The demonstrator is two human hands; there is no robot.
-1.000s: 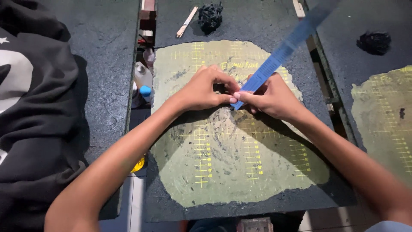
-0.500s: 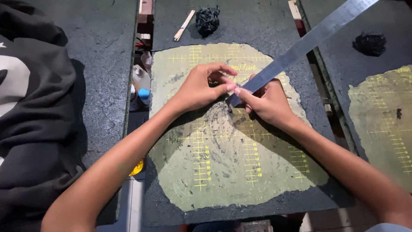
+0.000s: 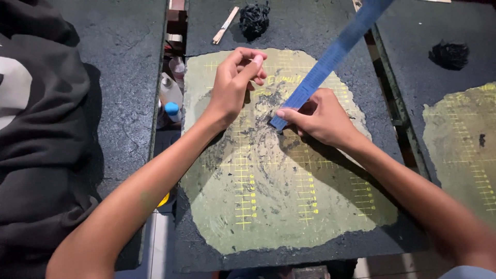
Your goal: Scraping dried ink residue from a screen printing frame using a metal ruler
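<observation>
My right hand grips the near end of a long metal ruler, whose tip rests on the worn green cutting mat; the ruler slants up to the far right and out of view. My left hand hovers just left of the ruler over the mat's far part. Its fingers are curled with thumb and forefinger pinched together, and I cannot tell whether something small is between them. Dark smears and crumbs cover the mat's middle.
A dark work board carries the mat. Far on it lie a black tangled clump and a small wooden stick. Bottles stand in the gap at left. Black clothing lies at left. Another mat and clump sit at right.
My left hand has lifted off the ruler's end and drawn back to the left, pinching its fingers. My right hand still holds the ruler, which now stands steeper.
</observation>
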